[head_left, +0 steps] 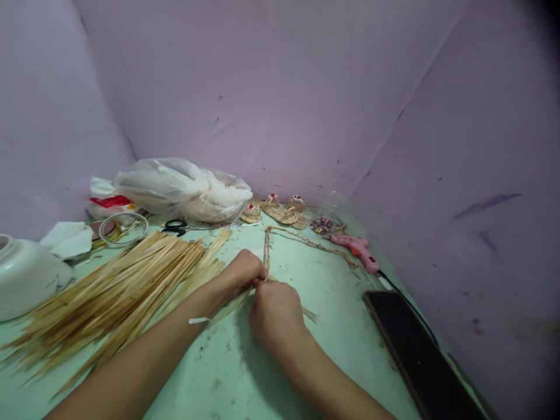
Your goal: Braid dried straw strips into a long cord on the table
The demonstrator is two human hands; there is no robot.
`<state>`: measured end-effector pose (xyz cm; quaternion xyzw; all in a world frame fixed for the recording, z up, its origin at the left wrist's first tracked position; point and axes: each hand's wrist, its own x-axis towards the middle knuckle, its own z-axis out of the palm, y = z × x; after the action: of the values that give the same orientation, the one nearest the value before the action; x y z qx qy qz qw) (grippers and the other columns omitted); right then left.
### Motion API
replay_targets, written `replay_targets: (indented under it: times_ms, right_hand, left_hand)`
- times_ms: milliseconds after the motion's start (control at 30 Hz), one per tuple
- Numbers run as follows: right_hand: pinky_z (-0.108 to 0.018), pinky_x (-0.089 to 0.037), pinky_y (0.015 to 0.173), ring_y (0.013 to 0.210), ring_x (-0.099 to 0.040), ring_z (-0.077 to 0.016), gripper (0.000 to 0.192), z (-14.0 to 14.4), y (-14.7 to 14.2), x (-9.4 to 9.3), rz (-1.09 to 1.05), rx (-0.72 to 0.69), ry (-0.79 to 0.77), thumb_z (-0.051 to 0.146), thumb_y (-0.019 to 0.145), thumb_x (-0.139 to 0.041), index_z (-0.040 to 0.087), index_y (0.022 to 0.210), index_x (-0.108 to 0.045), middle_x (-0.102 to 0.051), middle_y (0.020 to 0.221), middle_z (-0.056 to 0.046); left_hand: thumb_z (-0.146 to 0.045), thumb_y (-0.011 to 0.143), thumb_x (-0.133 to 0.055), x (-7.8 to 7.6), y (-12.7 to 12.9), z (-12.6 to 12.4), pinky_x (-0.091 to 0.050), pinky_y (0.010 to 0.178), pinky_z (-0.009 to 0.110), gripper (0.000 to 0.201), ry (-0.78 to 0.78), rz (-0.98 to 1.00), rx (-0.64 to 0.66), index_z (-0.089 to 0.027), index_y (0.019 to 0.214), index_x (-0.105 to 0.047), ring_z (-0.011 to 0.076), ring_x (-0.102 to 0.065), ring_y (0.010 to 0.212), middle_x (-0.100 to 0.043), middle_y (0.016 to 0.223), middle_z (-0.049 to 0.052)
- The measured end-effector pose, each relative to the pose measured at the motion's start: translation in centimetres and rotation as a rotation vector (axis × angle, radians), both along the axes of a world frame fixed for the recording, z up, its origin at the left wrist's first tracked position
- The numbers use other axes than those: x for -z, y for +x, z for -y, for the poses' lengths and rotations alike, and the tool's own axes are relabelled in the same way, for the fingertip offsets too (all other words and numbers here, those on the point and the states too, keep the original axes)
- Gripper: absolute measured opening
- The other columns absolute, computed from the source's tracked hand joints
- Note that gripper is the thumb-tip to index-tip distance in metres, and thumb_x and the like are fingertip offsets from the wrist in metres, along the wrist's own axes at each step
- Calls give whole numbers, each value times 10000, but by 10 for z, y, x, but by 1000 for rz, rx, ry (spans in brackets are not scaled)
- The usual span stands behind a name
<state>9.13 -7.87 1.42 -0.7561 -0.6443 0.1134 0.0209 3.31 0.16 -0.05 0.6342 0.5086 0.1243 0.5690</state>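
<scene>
Over the middle of the green tabletop, my left hand point(245, 269) and my right hand point(278, 304) meet, both with curled fingers. They grip the near end of a thin braided straw cord point(301, 237), which runs away from me, bends sharply and trails off to the right. Loose straw ends stick out on both sides of my hands. My fingertips are largely hidden by my knuckles. To the left of my left hand lies a spread bundle of dry straw strips point(118, 291).
Along the back wall sit a plastic bag point(179, 189), black-handled scissors point(175, 227), small woven straw pieces point(280, 211) with red beads and assorted beads point(322, 224). A pink glue gun point(359, 249) and a dark phone-like slab point(420, 356) lie right; a white pot point(30, 277) stands left.
</scene>
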Motion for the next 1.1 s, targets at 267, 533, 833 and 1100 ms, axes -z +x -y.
replay_targets:
  times_ms: [267, 533, 833, 1100]
  right_hand:
    - [-237, -321, 505, 595, -572, -174, 122, 1, 10, -7, -77, -54, 7, 201, 637, -576, 147, 682, -675, -651, 657, -107]
    - [-213, -326, 494, 543, -511, -118, 230, -22, 72, -7, -556, 281, 383, 282, 718, -470, 138, 768, -642, -617, 636, -40]
    - [-178, -195, 353, 309, -283, -33, 169, -28, 47, 20, -1150, 289, -56, 205, 701, -489, 111, 577, -555, -407, 367, 56]
    - [-199, -123, 372, 332, -207, -22, 132, -31, 55, 31, -1037, 272, 30, 155, 580, -516, 103, 475, -576, -381, 335, 61]
  left_hand:
    - [-88, 471, -454, -4, -7, -3, -154, 363, 192, 47, -45, 122, 72, -117, 445, -480, 44, -257, 345, -372, 333, -43]
    - [-238, 537, -507, -5, -14, -9, -94, 333, 198, 129, -50, 97, 176, -138, 477, -452, 28, -179, 288, -318, 328, -68]
    - [-187, 521, -476, -6, -13, -7, -121, 371, 202, 85, 18, 119, 225, -118, 476, -500, 35, -205, 336, -316, 338, -64]
    - [-224, 553, -487, 1, -11, -11, -222, 428, 208, 178, 422, -232, 349, -113, 560, -626, 77, -343, 422, -442, 443, -13]
